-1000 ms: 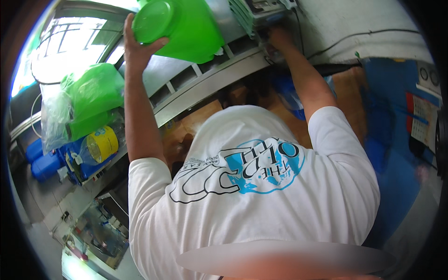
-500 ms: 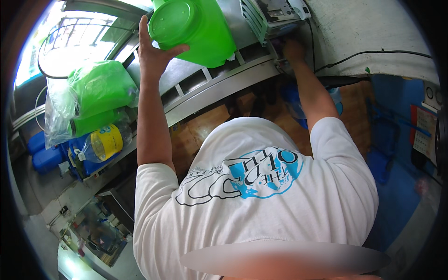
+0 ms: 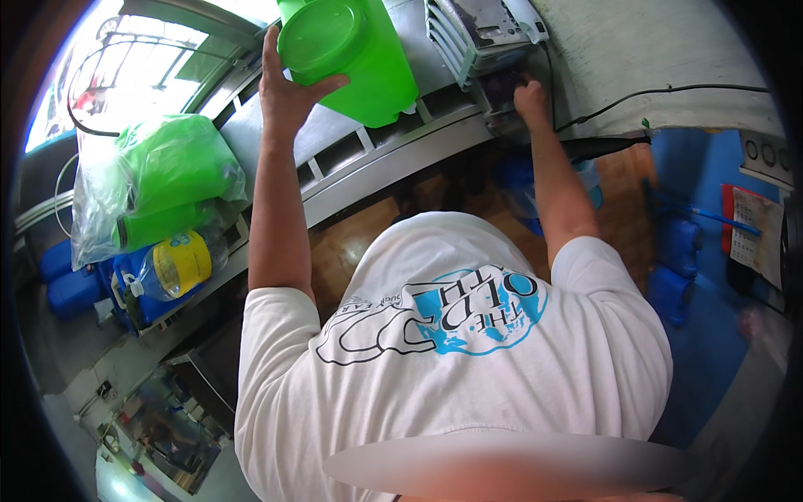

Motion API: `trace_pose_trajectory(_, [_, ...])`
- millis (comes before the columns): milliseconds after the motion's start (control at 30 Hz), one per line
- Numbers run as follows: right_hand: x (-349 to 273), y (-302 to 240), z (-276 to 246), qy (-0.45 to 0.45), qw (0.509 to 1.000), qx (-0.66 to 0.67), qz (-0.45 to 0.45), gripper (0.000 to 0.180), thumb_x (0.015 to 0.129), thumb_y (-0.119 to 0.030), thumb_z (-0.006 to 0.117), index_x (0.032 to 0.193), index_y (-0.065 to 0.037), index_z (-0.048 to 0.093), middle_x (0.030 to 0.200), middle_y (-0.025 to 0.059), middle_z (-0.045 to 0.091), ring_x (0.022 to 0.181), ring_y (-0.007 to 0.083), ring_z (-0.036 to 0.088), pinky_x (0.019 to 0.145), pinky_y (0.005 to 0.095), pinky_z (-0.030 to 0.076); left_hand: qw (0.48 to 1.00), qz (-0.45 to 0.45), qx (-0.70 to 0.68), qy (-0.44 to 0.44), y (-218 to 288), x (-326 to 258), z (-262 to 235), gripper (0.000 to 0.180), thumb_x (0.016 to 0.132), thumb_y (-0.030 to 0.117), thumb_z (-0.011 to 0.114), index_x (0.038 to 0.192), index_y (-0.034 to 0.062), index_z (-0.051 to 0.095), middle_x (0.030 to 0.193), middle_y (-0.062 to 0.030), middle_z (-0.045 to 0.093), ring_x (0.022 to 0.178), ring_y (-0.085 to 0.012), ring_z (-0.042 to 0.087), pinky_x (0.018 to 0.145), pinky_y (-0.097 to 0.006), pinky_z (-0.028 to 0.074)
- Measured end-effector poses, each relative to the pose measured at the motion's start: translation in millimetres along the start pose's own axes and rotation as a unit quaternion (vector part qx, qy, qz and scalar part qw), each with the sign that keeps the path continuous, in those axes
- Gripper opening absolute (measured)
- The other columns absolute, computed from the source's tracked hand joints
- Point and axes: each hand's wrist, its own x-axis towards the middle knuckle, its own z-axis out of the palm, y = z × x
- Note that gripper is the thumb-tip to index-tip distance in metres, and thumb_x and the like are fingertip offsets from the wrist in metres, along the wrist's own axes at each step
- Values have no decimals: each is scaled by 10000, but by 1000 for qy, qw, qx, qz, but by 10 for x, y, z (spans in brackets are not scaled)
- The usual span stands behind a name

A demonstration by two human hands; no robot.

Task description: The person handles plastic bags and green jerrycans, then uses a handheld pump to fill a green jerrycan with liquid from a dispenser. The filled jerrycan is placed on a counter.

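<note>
A bright green square-sided plastic container [image 3: 376,75] with a round green lid [image 3: 320,38] lies tipped on the metal counter at the top. Against its left side is my left hand [image 3: 288,92], fingers straight up and thumb spread over the plastic. Farther right, my right hand [image 3: 530,99] is curled beside a dark recess under a white slatted rack [image 3: 450,42]. Its fingertips reach toward a dark purplish item [image 3: 502,87]; what they grip, if anything, cannot be made out.
On the left, bagged green containers [image 3: 171,167] sit above a clear bottle with a yellow label [image 3: 180,263] and blue jugs [image 3: 79,289]. A black cable [image 3: 669,90] runs along the right wall. Blue containers [image 3: 673,251] stand at the right. A blue bucket [image 3: 588,182] is below my right forearm.
My right hand has drawn back slightly from the recess, so more of its fingers show. The left hand keeps its place against the green container. The whole view has shifted a little.
</note>
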Motion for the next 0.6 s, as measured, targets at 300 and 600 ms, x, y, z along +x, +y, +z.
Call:
trace_pose_trajectory(300, [-615,-758,-16,-181,908,377,-2,212,864,-107,553,1013,16,642,821,63,671,654,104,626,612,254,496,983,29,112,143,29,-98,129,1090,510,395,936,1384,40,388,1308,-158,544,1186,-308,551,995,-415,444])
trace_pose_trajectory(600, [-720,-968,19,-244,871,424,39,287,859,-102,635,1128,-6,610,918,33,659,767,88,622,649,251,502,989,-7,70,133,10,33,227,1082,541,449,914,1384,26,384,1304,-178,536,1213,-309,529,1029,-431,413])
